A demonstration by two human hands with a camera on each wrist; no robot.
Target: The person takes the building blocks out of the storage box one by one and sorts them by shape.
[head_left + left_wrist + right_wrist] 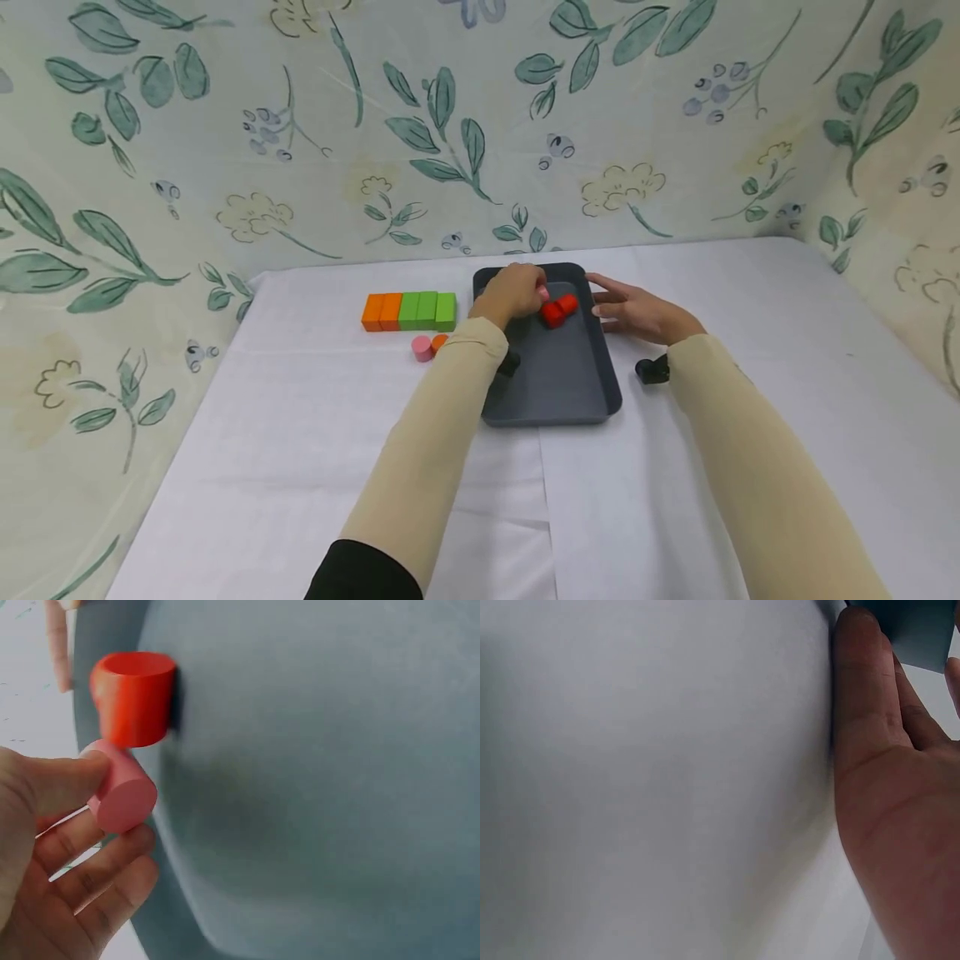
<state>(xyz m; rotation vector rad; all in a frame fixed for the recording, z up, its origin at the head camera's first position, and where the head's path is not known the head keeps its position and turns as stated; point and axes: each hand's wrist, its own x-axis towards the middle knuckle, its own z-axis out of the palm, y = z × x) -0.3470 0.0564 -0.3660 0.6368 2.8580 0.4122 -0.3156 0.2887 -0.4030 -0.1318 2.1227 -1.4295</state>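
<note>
My left hand (pixel 512 293) reaches over the far part of a dark grey tray (pixel 555 383). Between thumb and fingers it pinches a pink cylinder (pixel 124 787), held tilted close beside a red cylinder (pixel 139 697) in the left wrist view. Two red blocks (pixel 553 314) lie against each other inside the tray near its far right side. At the tray's right wall is my right hand (pixel 637 310), fingers extended, fingertips right at the rim. In the right wrist view this hand (pixel 885 750) lies low along the white cloth, with a corner of the tray (pixel 922 634) beyond the fingers.
Left of the tray, a row of orange blocks (pixel 381 312) and green blocks (pixel 426 311) stands on the white cloth (pixel 300 433). In front of the row are a pink cylinder (pixel 422 348) and an orange one (pixel 439 342), partly behind my left sleeve. A leaf-patterned curtain (pixel 450 167) hangs behind.
</note>
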